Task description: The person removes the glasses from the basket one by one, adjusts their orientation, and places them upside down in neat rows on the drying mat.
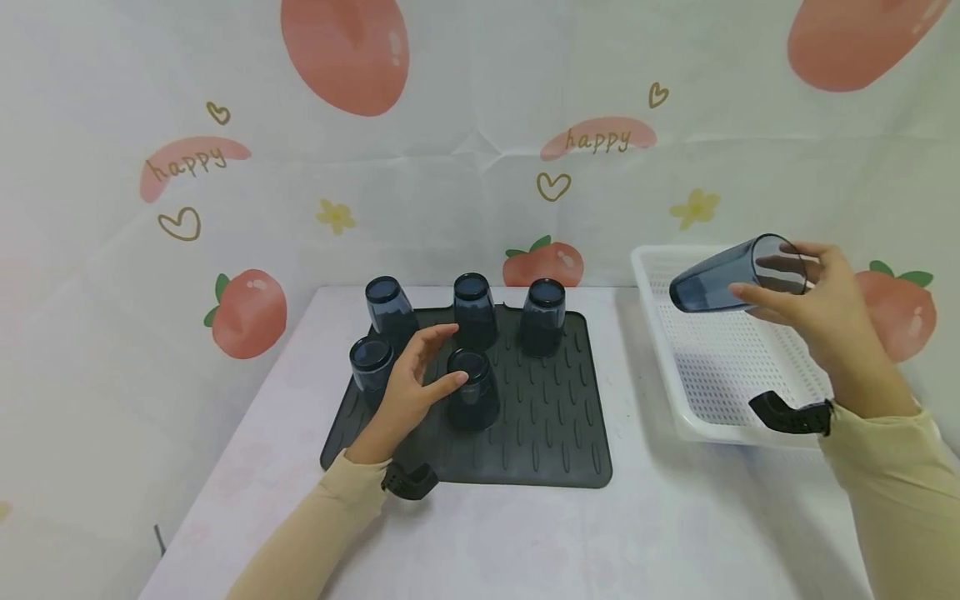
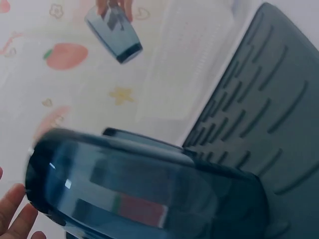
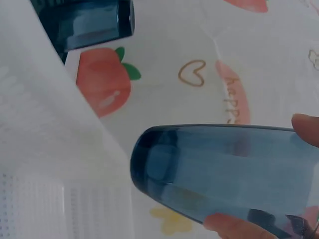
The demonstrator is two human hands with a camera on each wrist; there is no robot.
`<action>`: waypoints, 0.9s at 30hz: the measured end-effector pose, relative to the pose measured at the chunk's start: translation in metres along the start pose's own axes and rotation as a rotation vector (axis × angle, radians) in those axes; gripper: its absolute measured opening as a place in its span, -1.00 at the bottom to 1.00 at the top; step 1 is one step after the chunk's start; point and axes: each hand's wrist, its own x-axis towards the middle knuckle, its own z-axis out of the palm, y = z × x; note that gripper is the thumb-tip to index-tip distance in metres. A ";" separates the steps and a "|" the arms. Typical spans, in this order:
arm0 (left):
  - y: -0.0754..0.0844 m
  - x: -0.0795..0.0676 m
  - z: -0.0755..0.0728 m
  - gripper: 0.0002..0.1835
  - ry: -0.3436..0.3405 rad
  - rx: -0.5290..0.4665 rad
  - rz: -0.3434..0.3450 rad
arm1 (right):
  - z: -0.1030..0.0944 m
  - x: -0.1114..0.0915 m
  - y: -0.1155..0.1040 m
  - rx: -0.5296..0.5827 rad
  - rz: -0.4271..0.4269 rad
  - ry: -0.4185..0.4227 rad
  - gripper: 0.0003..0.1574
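Observation:
My right hand [image 1: 821,304] grips a blue tinted drinking glass [image 1: 712,279] near its rim, thumb on one side and fingers on the other. The glass is tilted almost sideways over the white basket [image 1: 678,392], its closed base pointing left. On the dark drying mat [image 1: 540,433], my left hand [image 1: 412,383] is beside an upside-down glass [image 1: 474,400], its thumb overlapping the top in the head view. In the left wrist view, fingertips [image 2: 15,209] show close to the base end of a glass [image 2: 144,194]. Most of that hand is hidden there.
Several other upside-down glasses stand on the mat, among them a back right glass [image 1: 543,317], a back middle glass [image 1: 474,308] and a left glass [image 1: 371,367]. The perforated basket stands right of the mat. A printed cloth [image 1: 450,167] hangs behind the table.

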 end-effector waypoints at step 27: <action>0.058 0.005 0.033 -0.13 -0.076 -0.172 0.243 | 0.063 -0.044 -0.006 0.368 -0.513 -0.184 -0.05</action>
